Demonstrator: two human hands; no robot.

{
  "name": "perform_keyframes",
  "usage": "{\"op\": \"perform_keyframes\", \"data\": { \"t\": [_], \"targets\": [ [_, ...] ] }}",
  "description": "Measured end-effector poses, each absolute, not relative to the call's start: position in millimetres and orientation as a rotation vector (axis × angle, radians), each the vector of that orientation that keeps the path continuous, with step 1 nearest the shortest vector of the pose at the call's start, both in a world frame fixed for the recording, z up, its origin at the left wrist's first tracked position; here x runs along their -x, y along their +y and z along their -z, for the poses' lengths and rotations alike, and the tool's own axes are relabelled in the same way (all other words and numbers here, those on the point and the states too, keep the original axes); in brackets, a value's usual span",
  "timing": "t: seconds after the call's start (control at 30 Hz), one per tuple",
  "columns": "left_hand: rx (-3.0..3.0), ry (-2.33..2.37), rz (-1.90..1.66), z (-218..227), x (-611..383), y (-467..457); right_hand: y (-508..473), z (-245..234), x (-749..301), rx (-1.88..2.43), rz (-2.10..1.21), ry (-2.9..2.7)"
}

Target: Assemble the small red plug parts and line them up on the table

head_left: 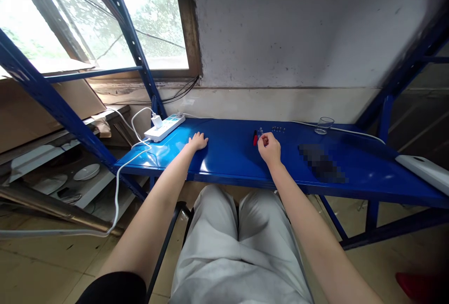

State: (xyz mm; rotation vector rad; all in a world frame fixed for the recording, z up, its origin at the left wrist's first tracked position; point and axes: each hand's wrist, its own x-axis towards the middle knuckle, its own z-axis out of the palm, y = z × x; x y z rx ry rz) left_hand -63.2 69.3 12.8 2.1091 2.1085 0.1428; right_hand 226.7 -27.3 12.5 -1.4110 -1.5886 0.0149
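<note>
My left hand (199,141) lies flat on the blue metal tabletop (228,154), fingers stretched out and holding nothing. My right hand (270,148) is closed, thumb and fingertips pinched together just above the tabletop. Whatever is between those fingertips is too small to make out. Right beside them, to the left, lies a small red and black object (255,139). Some small clear pieces (260,131) sit against the fingertips, partly hidden by the hand. Several tiny light-coloured pieces (278,129) form rows on the tabletop behind and to the right of this hand.
A white power strip (164,127) with a plugged-in charger is at the left end. Toward the right stand a clear glass (324,125) and a dark blurred-out object (322,163). A white device (424,170) rests at the right edge. Blue uprights (131,37) frame the table.
</note>
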Motion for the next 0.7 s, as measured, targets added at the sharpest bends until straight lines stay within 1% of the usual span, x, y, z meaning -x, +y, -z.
{"op": "perform_keyframes", "data": {
  "t": [0.3,0.5,0.6,0.7],
  "targets": [
    [-2.238,2.16,-0.235,-10.2,62.5,51.9,-27.4,-11.2,-225.7,1.402,-0.021,-1.593],
    [-2.226,2.062,-0.25,-11.1,58.1,51.3,-28.6,-12.1,-225.2,1.408,-0.035,-1.606],
    [-2.213,2.02,-0.398,-9.3,59.9,50.8,-28.9,-12.8,-224.8,1.419,-0.04,-1.616],
    [-2.068,1.986,-0.673,-11.3,57.4,49.5,-30.0,-12.6,-223.7,1.386,-0.018,-1.62]
  ]
}}
